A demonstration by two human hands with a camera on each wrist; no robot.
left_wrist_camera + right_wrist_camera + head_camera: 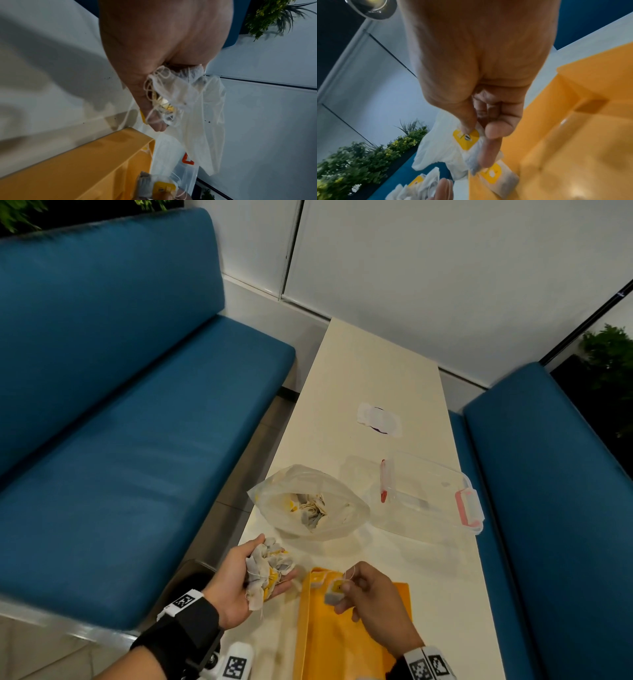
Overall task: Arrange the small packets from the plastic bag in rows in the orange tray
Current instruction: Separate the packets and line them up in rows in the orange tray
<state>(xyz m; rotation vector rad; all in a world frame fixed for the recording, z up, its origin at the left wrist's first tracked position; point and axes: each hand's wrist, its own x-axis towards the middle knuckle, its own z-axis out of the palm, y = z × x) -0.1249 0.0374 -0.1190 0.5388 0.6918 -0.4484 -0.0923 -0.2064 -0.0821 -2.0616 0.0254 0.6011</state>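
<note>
Orange tray (352, 642) floor open; plastic bag (310, 501) beyond.

Orange tray (346, 642): hard plastic, smooth, faintly glossy, with soft highlights on its floor below the right hand's fingertips.
Small packets (270, 570): thin, matt, fibrous paper, crumpled, with fine cotton-like strings and glossy yellow paper tags; bunched against the left hand's (239, 580) palm and fingers.
Single packet (335, 590): same matt paper, yellow tag under the right hand's (370, 594) thumb tip.
Plastic bag (308, 501): thin translucent film, wrinkled, slight sheen, beyond the left fingertips.
Clear box (428, 491): rigid transparent plastic, glossy, pink plastic clips.
Table (376, 378): smooth matt cream laminate.
Benches (137, 405): blue leather-like upholstery, smooth, low sheen.
</note>
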